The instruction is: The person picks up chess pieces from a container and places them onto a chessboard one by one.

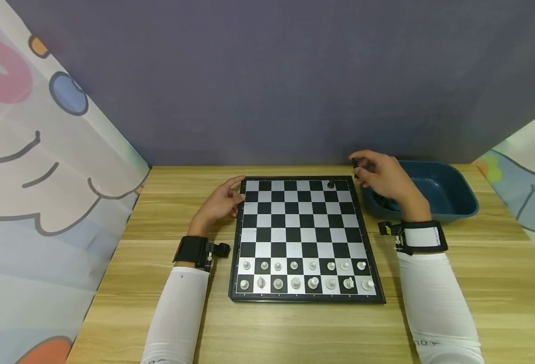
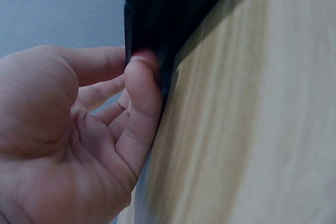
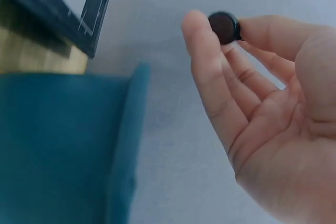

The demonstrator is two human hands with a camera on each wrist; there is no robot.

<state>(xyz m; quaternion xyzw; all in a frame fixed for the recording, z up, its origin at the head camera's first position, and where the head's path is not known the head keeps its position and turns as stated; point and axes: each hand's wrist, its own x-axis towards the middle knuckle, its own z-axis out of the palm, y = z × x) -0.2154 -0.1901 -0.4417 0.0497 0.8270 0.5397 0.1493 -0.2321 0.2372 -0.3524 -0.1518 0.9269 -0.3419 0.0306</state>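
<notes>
A black-and-white chessboard [image 1: 293, 221] lies on the wooden table. White chess pieces [image 1: 296, 282] fill its two nearest rows, and one black chess piece [image 1: 331, 184] stands in the far row toward the right. My left hand [image 1: 220, 203] holds the board's frame near the far left corner; in the left wrist view, thumb and finger pinch the dark edge [image 2: 149, 19]. Beyond the far right corner, my right hand [image 1: 383, 174] pinches another black chess piece [image 1: 355, 167] between thumb and fingertips. The right wrist view shows that piece's round base [image 3: 223, 28] facing the camera.
A blue plastic bin [image 1: 449, 194] stands on the table to the right of the board, partly under my right forearm, with dark pieces [image 1: 384, 202] inside. A grey wall [image 1: 267, 101] rises behind the table's far edge.
</notes>
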